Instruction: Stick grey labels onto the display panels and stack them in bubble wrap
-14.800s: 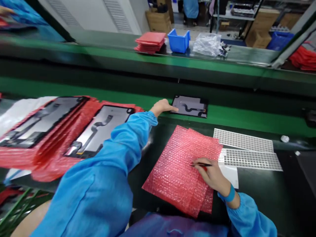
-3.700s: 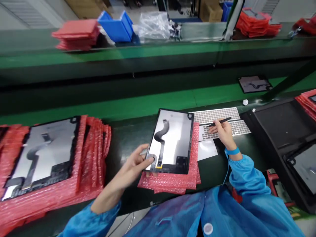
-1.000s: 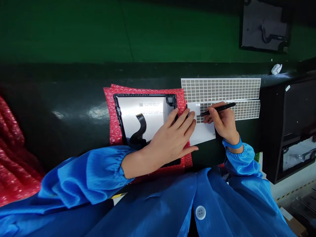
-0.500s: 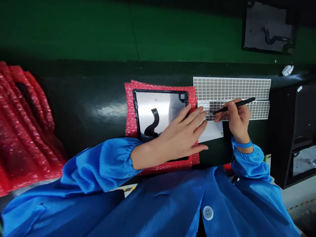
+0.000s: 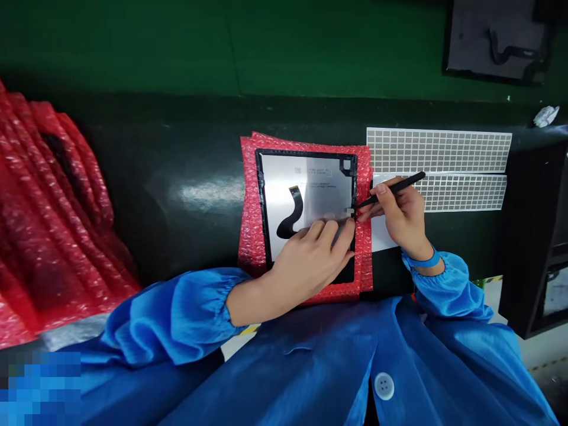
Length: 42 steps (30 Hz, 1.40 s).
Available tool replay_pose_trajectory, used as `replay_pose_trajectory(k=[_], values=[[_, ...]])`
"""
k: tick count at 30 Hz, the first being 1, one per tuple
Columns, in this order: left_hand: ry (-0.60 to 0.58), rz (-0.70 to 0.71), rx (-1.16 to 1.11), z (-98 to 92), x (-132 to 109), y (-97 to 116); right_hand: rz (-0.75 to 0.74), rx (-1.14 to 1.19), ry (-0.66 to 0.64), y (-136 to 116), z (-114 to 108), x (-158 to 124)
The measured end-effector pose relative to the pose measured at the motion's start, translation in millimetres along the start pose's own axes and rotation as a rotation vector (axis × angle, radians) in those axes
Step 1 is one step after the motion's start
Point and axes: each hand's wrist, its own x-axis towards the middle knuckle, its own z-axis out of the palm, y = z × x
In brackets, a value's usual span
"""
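A tablet screen panel [image 5: 319,198] lies silver back up in a black frame on red bubble wrap [image 5: 251,219]. A black ribbon cable [image 5: 296,210] curves across its back. My left hand [image 5: 310,251] rests over the lower part of the panel, knuckles bent, index fingertip at the right edge; nothing shows in its grip. Between the fingers of my right hand [image 5: 402,216] are black tweezers [image 5: 393,189], pointing left. Their tip meets the right frame edge beside a small pale sticker [image 5: 350,212], just above my left index fingertip.
Two sheets of small grey stickers [image 5: 439,151] lie right of the panel, with white paper [image 5: 382,232] partly under my right hand. More red bubble wrap [image 5: 57,219] is piled at left. Another panel [image 5: 497,41] lies at the back right, near crumpled paper [image 5: 545,116]. A black rack [image 5: 528,236] stands at right.
My right hand has brought the tweezers left from the sticker sheet to the panel's edge. My left hand has drawn back from the sheet, its fingers now bent over the panel. The view has shifted.
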Motion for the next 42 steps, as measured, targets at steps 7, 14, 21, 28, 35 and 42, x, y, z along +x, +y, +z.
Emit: replay_pose_trajectory(k=[7, 14, 21, 28, 35, 42], values=[[0.001, 0.001, -0.019, -1.1, 1, 0, -0.018, -0.013, 0.019, 4, 0, -1], [-0.054, -0.018, -0.022, -0.7, 0, -1, -0.043, -0.025, -0.001, 6, -1, -1], [-0.092, -0.043, -0.032, -0.2, 1, 0, -0.035, -0.038, 0.001, 8, -2, -3], [-0.264, -0.08, -0.097, -1.6, 5, 0, -0.051, 0.001, -0.009, 9, 2, -2], [-0.372, -0.079, 0.055, -10.3, 13, 5, -0.113, 0.002, 0.15, 0, -17, -6], [-0.186, -0.016, 0.029, -20.9, 15, 14, -0.181, -0.148, 0.258, 2, -75, -46]])
